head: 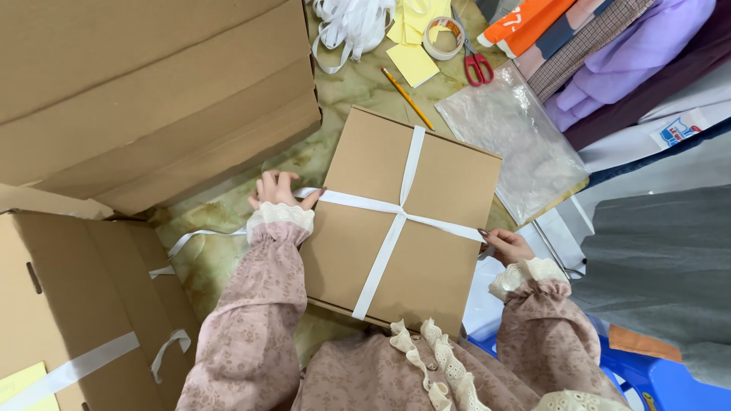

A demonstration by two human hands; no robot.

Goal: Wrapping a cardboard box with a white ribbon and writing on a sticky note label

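Now flat box (396, 221) tilted clockwise; left hand (278, 190), right hand (506, 245) pinch white ribbon (365, 204) crosswise.

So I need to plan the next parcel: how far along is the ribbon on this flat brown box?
Done: the white ribbon already crosses the flat brown box both ways and meets near the middle. In hand: the left hand pinches the ribbon at the left edge, the right hand at the right edge. Left: no bow shows, and a loose tail trails off to the left.
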